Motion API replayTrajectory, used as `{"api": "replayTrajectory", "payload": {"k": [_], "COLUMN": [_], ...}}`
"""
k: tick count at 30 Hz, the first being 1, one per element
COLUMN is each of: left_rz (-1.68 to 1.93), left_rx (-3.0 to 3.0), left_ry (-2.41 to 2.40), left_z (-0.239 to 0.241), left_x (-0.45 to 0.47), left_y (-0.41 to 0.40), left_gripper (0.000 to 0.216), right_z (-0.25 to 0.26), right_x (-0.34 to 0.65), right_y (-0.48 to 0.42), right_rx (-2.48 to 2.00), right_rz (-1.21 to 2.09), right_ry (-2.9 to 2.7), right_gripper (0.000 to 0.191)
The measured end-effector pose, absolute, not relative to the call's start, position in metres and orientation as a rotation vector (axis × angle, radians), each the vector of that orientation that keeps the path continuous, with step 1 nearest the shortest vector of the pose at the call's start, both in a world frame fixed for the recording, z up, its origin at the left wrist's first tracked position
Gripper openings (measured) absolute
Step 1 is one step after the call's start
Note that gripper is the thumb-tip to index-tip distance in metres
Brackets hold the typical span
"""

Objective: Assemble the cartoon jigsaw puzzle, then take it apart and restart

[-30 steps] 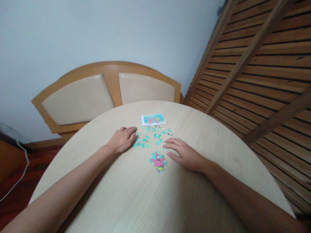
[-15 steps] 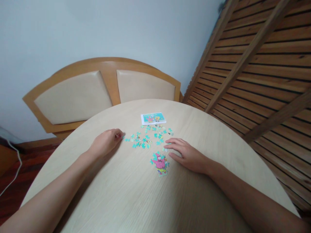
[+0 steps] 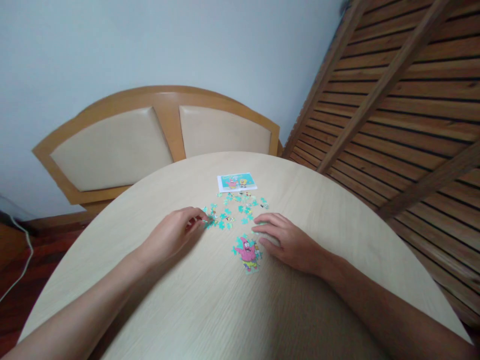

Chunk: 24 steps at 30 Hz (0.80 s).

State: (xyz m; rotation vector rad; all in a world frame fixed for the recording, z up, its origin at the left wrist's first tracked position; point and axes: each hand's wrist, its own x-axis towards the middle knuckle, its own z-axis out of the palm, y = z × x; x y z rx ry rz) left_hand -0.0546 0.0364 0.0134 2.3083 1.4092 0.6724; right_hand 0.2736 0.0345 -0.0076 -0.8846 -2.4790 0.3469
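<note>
A pale round tabletop [image 3: 195, 310] fills the lower view, seen from above by the person seated at it. The landmark is a small joined patch [image 3: 247, 252] of jigsaw showing a pink cartoon figure, lying flat near the middle of the tabletop.

Far to the left of the patch, off the tabletop, a thin white cable [image 3: 22, 262] trails over a dark wood floor. Up and to the left of the patch, beyond the far edge of the tabletop, stands a curved wooden bench back [image 3: 112, 145] with two cream cushions, against a pale blue wall.

The left hand [image 3: 172, 235] rests on the tabletop to the left of the patch, forearm bare. Its grip is half closed, the fingers curled in. The fingertips meet the left edge of the loose puzzle pieces [image 3: 234, 210], but I cannot tell whether a piece is pinched between them.

These turquoise pieces lie scattered just beyond the patch. Beyond them again lies a small picture card [image 3: 236, 182], white-bordered, flat.

The right hand [image 3: 288, 242] lies palm down just to the right of the patch, beside its edge. Its grip is open, fingers loosely spread and pointing left, holding nothing.

Far to the right of the patch rises a slatted wooden wall [image 3: 393, 125] with diagonal braces.
</note>
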Motion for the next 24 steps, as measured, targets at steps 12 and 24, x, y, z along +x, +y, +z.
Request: {"api": "replayTrajectory", "payload": {"k": [12,24], "left_rz": [0.793,0.743], "left_rx": [2.265,2.33], "left_ry": [1.086,1.02], "left_z": [-0.002,-0.008], "left_x": [-0.002,0.007], "left_y": [0.013,0.011], "left_gripper": [0.023,0.016], "right_z": [-0.003,-0.001], "right_x": [0.266,0.264], "right_y": [0.022,0.02], "right_rx": [-0.767,-0.742], "right_rz": [0.511,0.533], "right_ry": [-2.624,-2.636], "right_gripper": [0.046,0.046]}}
